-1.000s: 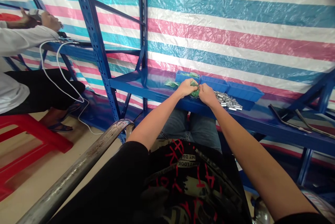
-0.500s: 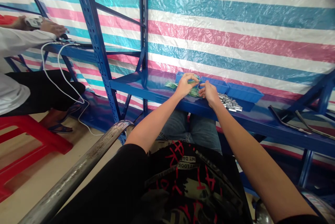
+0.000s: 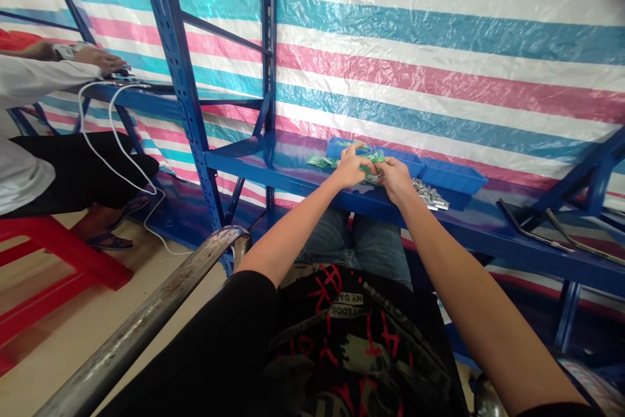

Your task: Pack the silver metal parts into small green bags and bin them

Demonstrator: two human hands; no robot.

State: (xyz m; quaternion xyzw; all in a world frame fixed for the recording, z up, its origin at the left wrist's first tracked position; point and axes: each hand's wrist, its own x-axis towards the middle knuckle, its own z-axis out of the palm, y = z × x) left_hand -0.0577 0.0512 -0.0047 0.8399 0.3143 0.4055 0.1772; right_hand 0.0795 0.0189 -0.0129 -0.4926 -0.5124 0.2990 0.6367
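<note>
Over the blue shelf, my left hand and my right hand are close together at a small crumpled green plastic bag. Fingers and thumb of the right hand pinch the bag's right side. The left hand is curled against its left side, and its fingertips are partly hidden. More green plastic packets lie left of my left hand. Just right of my right hand is a pile of small silvery metal parts. What the bag holds is too small to make out.
Blue plastic bins line the back of the shelf. Bent dark metal bars lie at the right. A blue upright post and a metal rail stand at my left. Beyond, a person in white sleeves works beside white cables.
My right hand has closed in on the green bag and now pinches it. The bag has come up between my hands. My left hand has shifted slightly.
</note>
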